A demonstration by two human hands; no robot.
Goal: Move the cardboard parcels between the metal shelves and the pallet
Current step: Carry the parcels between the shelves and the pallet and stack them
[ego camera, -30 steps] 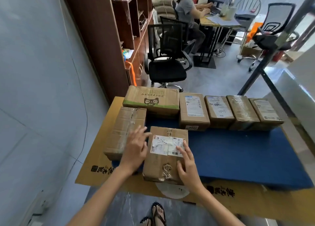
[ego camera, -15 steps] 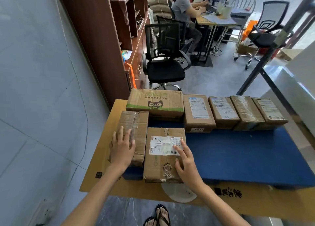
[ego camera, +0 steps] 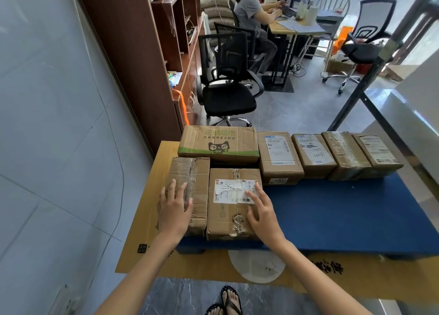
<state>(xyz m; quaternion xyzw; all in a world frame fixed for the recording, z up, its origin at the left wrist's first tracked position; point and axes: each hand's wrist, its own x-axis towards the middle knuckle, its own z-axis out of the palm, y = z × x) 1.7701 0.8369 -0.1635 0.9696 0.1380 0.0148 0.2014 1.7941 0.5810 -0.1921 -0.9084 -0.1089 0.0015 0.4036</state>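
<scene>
Several cardboard parcels lie on the blue pallet. In the front row a taped plain parcel sits at the left, touching a parcel with a white label on its right. My left hand rests flat on the taped parcel with straight fingers. My right hand lies flat on the labelled parcel, fingertips on the label. Behind them stands a row: a wide green-printed parcel and several smaller labelled parcels. The metal shelf rises at the right.
The pallet stands on a flat cardboard sheet on the floor. A wooden cabinet and a black office chair stand behind. A person sits at a desk farther back. The wall is at my left.
My left hand moved left off the labelled parcel onto the taped parcel. The labelled parcel now sits squarely against the taped one. My right hand stays on top of it.
</scene>
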